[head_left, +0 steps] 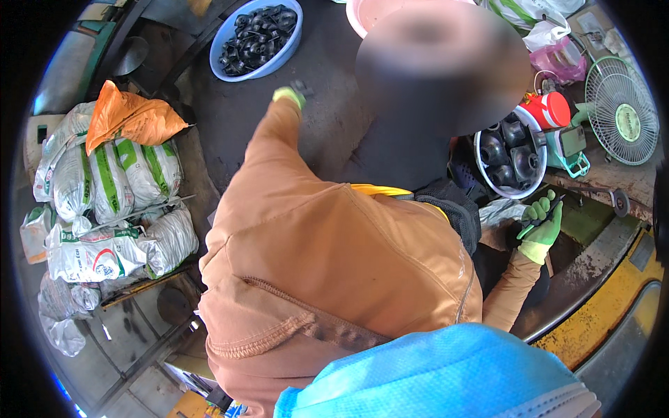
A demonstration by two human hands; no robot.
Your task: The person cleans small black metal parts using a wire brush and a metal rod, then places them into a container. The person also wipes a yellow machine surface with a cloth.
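Note:
My left arm, in a brown sleeve, stretches forward and to the left. Its gloved hand (295,92) is over the dark mat, just below a blue basin (296,43) of black moulded parts (256,40). The grey fingers blend into the mat, so their grip is unclear. On the right, my right hand (547,221) wears a green glove, its fingers wrapped around a slim black tool (535,226) whose exact kind is hard to make out. Above that hand stands a white-rimmed basin (479,161) holding larger black cup-shaped parts (512,155).
White sacks (108,184) are stacked at the left under an orange bag (129,115). A green fan (622,111), a red jug (547,110) and a teal scale (568,150) stand at the right. A yellow machine edge (599,306) curves along the lower right. A pink basin (357,15) is partly behind a blurred area.

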